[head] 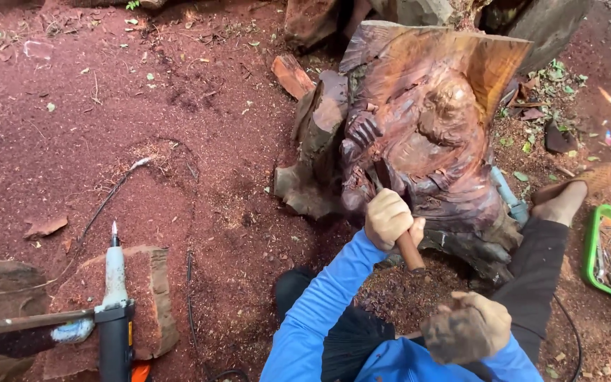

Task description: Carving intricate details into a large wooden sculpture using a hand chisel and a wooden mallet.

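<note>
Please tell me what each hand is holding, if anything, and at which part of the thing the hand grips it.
The left hand grips a chisel around its wooden handle, blade against the carved wood sculpture. The right hand holds a blurred, dark mallet-like thing; where it is gripped cannot be told.

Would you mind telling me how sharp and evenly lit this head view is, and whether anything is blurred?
In the head view the light is soft and even, with a glossy sheen on the carved wood; the left hand on the chisel handle is sharp, the right hand smeared by motion blur.
</note>
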